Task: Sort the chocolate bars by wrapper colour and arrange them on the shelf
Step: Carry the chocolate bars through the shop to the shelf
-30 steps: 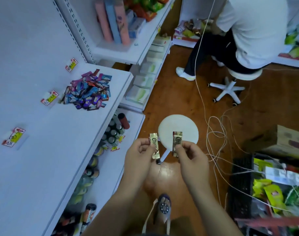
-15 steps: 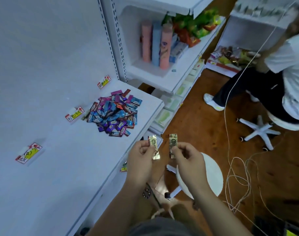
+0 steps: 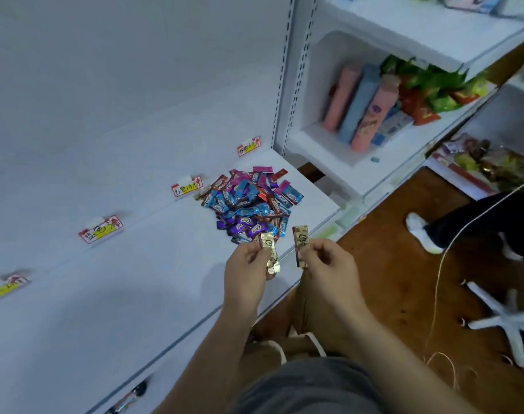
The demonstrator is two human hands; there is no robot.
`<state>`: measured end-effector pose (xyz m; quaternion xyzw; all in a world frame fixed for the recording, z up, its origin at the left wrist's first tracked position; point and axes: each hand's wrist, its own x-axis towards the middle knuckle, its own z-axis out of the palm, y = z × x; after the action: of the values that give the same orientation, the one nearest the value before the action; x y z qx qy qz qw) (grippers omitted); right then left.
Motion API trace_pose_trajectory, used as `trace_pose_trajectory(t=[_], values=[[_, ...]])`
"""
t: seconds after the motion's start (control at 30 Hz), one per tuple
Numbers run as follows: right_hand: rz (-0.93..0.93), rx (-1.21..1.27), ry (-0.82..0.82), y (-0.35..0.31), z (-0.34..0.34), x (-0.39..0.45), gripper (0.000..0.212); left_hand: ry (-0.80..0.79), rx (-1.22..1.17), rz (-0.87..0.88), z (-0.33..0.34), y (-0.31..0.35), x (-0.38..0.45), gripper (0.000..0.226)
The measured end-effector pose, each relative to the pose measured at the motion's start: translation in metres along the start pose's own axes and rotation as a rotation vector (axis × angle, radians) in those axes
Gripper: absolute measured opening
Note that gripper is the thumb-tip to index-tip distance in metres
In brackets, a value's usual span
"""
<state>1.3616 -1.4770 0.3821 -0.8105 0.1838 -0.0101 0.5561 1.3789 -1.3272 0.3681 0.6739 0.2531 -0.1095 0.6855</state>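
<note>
White shelf [image 3: 111,294] lay bare left of chocolate bar pile [image 3: 248,204]; pile blocked right end. Price tags [image 3: 101,230] lined back wall; upright [image 3: 287,85] closed right side.

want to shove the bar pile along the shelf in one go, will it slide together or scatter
Likely scatters: the pile is loose small bars lying crisscross, nothing binding them. The glossy wrappers probably slip over each other and the smooth shelf. It sits near the front edge, so some may fall off.

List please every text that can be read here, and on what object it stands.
"红色14元": shelf tag beside the chocolate pile.
Two gold bars, in left hand and right hand: brand starts "C", rest unclear.
Three other tags: handwriting blurred.
</note>
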Motion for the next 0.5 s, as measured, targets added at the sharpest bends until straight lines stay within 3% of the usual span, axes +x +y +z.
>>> trace_pose_trajectory(t=[0.5], values=[[-0.054,-0.131,-0.394,0.005,0.042,0.081,0.010,0.287,-0.145,-0.014,0.004,-0.007,0.039,0.014]])
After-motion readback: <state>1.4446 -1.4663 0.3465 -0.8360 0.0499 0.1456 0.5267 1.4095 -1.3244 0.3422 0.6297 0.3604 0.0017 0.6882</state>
